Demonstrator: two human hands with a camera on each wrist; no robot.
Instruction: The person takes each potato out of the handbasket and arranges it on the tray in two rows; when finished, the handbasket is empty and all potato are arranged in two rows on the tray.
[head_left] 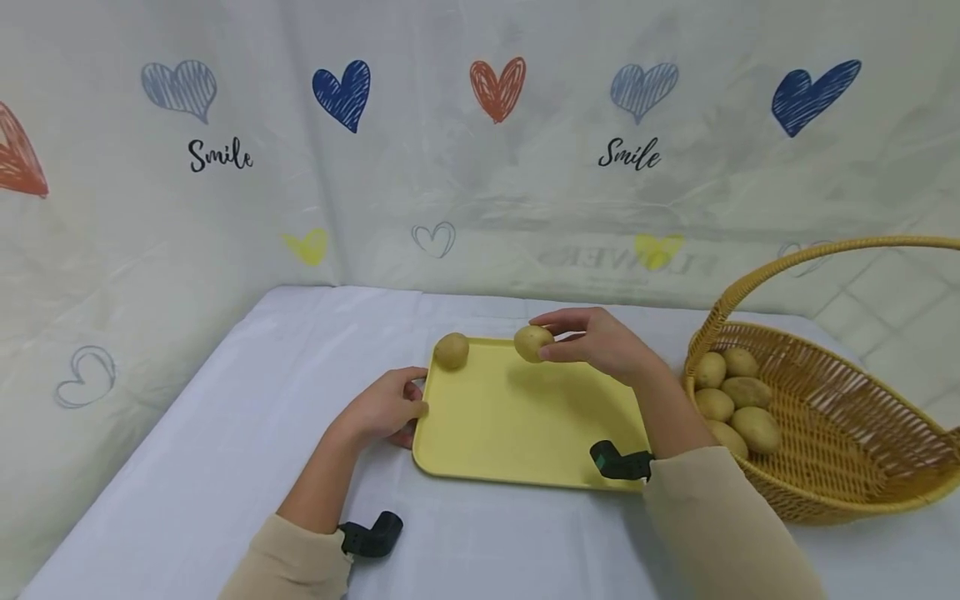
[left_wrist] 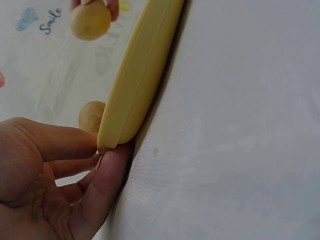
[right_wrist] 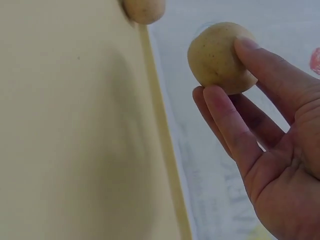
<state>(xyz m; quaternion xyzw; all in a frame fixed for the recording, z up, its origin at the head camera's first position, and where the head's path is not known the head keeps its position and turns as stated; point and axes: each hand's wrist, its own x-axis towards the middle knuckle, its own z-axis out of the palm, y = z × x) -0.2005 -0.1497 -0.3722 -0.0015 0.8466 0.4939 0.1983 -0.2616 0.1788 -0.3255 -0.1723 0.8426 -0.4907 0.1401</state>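
Note:
A yellow rectangular tray lies on the table. My left hand pinches its left rim, and in the left wrist view the thumb and fingers close on the tray's edge. One potato rests in the tray's far left corner. Above the tray's far edge, my right hand holds another potato between thumb and fingertips. The right wrist view shows this held potato raised off the tray, whose surface bears a shadow.
To the right stands a wicker basket with a tall arched handle. Several potatoes are piled at its left end. A white cloth covers the table, and a curtain printed with hearts hangs behind it.

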